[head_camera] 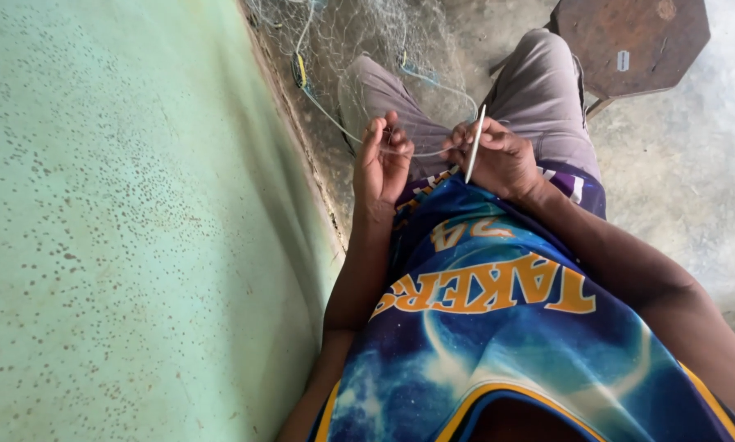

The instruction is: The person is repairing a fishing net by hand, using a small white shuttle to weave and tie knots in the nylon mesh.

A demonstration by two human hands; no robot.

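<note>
A fine pale fishing net [359, 41] lies over my knees and runs up along the wall. My left hand [381, 160] pinches a thin strand of the net [412, 152] between its fingertips. My right hand [498, 157] grips a slim white netting needle [474, 143], held nearly upright, with the same strand stretched between the two hands. Both hands hover above my lap, over grey trousers [539, 90] and a blue patterned shirt [482, 327].
A speckled green wall [122, 221] fills the left side, close to my left arm. A dark octagonal wooden stool [629, 41] stands on the rough concrete floor [687, 164] at the upper right. Yellow and blue floats with pale cord [300, 69] hang in the net.
</note>
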